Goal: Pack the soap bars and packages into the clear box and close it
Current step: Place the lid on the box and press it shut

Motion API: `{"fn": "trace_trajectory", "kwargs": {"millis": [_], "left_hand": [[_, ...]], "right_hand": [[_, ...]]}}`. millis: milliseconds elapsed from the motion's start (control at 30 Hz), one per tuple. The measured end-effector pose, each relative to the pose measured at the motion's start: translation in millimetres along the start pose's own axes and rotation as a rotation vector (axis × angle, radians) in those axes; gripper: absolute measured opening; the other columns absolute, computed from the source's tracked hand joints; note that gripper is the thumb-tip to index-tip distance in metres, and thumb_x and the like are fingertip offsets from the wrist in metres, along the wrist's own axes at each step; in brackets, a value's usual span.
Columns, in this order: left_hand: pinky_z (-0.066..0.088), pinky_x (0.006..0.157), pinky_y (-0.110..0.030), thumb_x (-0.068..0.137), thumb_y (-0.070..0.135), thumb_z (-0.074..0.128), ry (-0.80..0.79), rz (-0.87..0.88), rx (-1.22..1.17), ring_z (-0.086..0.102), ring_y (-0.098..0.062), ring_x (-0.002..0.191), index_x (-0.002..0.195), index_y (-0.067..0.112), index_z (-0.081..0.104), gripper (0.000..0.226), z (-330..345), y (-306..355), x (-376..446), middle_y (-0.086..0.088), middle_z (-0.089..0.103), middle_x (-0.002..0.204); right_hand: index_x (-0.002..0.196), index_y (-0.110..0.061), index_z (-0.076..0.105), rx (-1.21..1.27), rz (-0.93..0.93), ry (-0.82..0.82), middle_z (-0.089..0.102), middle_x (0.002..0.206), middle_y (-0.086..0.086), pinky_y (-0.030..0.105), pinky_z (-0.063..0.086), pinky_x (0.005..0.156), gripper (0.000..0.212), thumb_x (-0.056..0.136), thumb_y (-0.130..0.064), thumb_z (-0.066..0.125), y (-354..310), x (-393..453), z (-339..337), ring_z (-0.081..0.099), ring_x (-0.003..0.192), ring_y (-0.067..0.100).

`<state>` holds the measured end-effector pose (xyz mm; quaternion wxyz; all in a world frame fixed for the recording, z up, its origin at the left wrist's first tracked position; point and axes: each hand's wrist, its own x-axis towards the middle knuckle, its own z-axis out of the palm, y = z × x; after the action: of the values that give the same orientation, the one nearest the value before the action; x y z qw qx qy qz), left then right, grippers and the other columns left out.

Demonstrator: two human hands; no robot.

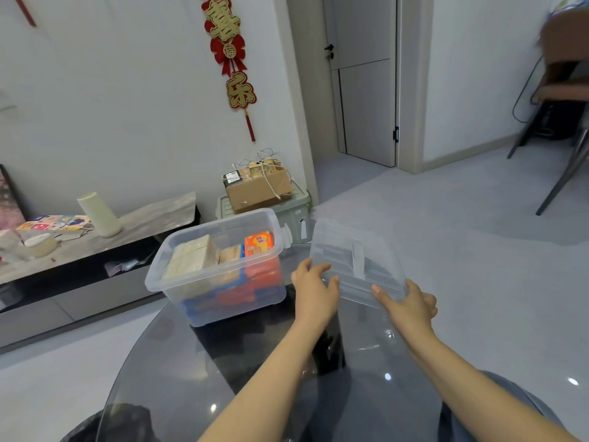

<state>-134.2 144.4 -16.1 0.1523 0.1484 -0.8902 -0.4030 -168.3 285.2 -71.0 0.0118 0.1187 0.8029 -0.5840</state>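
The clear box (165, 283) stands open on the round glass table (178, 378), left of centre. Inside it are pale soap bars (191, 256) on the left and orange packages (258, 243) on the right, with blue and red packs below. The clear lid (357, 256) is to the right of the box, tilted, with its near edge raised. My left hand (314, 287) grips the lid's near left corner. My right hand (409, 303) grips its near right corner.
A low grey TV cabinet (95, 250) with a cream cylinder (100, 215) and small items runs along the left wall. Behind the table a cardboard box (258, 186) sits on a green bin (293, 215). Chair legs (561, 173) stand at the far right.
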Motion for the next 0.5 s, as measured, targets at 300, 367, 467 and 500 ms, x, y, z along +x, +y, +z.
{"fn": "trace_trajectory", "kwargs": {"millis": [300, 367, 467, 500], "left_hand": [[0.023, 0.113, -0.030, 0.088, 0.019, 0.059, 0.258, 0.136, -0.022, 0.027, -0.019, 0.139, 0.131, 0.019, 0.053, 0.043, -68.8, 22.5, 2.5, -0.004, 0.033, 0.149], [0.023, 0.110, -0.025, 0.087, 0.015, 0.060, 0.335, 0.125, -0.064, 0.029, -0.019, 0.138, 0.129, 0.017, 0.055, 0.042, -86.8, 15.7, 2.3, -0.006, 0.035, 0.146], [0.021, 0.108, -0.024, 0.086, 0.011, 0.060, 0.434, 0.092, -0.096, 0.030, -0.022, 0.136, 0.125, 0.015, 0.058, 0.040, -112.9, -2.6, -0.3, -0.011, 0.035, 0.142], [0.021, 0.108, -0.024, 0.086, 0.010, 0.060, 0.464, 0.074, -0.095, 0.030, -0.023, 0.136, 0.125, 0.016, 0.058, 0.039, -121.7, -11.1, -1.6, -0.012, 0.035, 0.141]], "right_hand": [[0.139, -0.013, 0.038, 0.145, -0.232, -0.018, 0.029, 0.134, 0.014, 0.035, 0.032, 0.108, 0.071, 0.078, -0.033, 0.071, -70.4, -19.2, 16.9, 0.026, 0.126, 0.029], [0.137, -0.013, 0.040, 0.131, -0.312, -0.045, 0.031, 0.130, 0.013, 0.029, 0.031, 0.103, 0.070, 0.077, -0.031, 0.072, -88.9, -22.3, 31.3, 0.027, 0.124, 0.028], [0.141, -0.017, 0.035, 0.099, -0.408, -0.125, 0.031, 0.120, 0.006, 0.020, 0.024, 0.094, 0.077, 0.076, -0.032, 0.073, -111.5, -26.8, 58.3, 0.027, 0.122, 0.024], [0.142, -0.018, 0.034, 0.084, -0.433, -0.159, 0.030, 0.116, 0.004, 0.020, 0.023, 0.094, 0.078, 0.076, -0.032, 0.073, -117.8, -29.3, 69.3, 0.027, 0.122, 0.023]]}}
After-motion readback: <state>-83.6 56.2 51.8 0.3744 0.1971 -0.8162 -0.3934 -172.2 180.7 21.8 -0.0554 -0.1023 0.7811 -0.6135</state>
